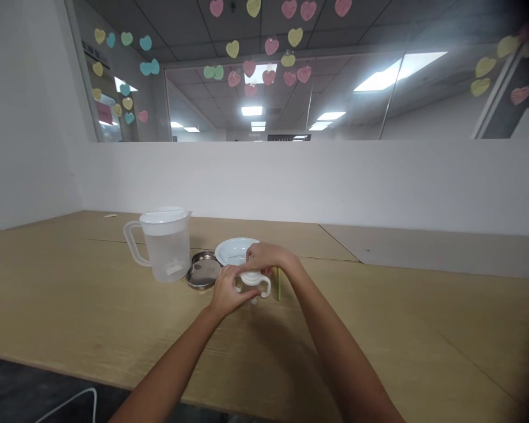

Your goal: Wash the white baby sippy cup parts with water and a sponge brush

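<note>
So the left hand (pixel 228 292) has its grip wrapped round a small clear cup (pixel 247 286) with a white handle, mid-scene over the surface (pixel 370 329). The right hand (pixel 267 256) is on top by the white lid (pixel 250 278), can't tell if it's pinching anything. Metal dish (pixel 204 272) and big pitcher (pixel 167 252) left, white plate (pixel 226 251) just behind, thin green strip (pixel 279 286) right.

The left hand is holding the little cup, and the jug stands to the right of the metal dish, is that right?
Not quite: the head view shows the jug left of the metal dish. The left hand does hold the cup.
</note>
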`<state>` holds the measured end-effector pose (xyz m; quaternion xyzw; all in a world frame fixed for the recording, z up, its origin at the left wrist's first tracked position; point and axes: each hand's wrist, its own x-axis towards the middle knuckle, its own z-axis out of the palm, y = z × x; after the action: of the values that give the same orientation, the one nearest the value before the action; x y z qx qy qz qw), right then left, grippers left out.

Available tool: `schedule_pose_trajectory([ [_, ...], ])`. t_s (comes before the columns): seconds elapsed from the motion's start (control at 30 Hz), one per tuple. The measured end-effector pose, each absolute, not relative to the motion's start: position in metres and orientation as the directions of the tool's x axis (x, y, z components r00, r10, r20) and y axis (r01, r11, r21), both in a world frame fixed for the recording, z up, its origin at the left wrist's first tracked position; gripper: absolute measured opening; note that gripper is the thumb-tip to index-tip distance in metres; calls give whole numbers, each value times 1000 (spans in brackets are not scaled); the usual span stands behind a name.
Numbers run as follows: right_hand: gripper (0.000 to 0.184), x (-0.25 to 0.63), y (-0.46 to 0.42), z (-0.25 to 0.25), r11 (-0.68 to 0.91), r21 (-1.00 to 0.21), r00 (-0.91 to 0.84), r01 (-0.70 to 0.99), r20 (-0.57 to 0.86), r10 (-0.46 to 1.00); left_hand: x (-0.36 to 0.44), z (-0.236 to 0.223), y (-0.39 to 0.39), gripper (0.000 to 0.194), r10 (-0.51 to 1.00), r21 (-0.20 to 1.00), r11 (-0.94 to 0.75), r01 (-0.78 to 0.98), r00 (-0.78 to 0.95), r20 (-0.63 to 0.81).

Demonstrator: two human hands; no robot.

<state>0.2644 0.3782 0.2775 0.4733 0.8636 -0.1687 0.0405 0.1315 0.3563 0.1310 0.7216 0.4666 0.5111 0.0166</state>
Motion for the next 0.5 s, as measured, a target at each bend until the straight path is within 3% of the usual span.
schedule_pose_trajectory([
  [0.07, 53, 258, 369, 279, 536, -69, -539, 841, -194, 820, 130, 133, 357, 51, 708, 515, -549, 658, 39, 705],
  [0.13, 54, 255, 366, 279, 585, 26, -572, 811, -180, 801, 130, 135, 357, 46, 733, 539, -535, 650, 40, 679],
  [0.2, 53, 257, 370, 279, 646, 18, -629, 763, -205, 750, 129, 138, 358, 46, 758, 562, -521, 642, 46, 651],
  [0.33, 53, 269, 379, 280, 705, -120, -714, 699, -163, 681, 130, 137, 357, 51, 770, 578, -506, 641, 32, 638],
  [0.4, 48, 272, 379, 282, 664, -166, -681, 729, -79, 728, 131, 135, 357, 52, 761, 566, -508, 649, 30, 649],
  [0.5, 35, 273, 371, 288, 548, -118, -550, 828, 17, 835, 133, 132, 357, 57, 749, 548, -511, 662, 29, 662],
])
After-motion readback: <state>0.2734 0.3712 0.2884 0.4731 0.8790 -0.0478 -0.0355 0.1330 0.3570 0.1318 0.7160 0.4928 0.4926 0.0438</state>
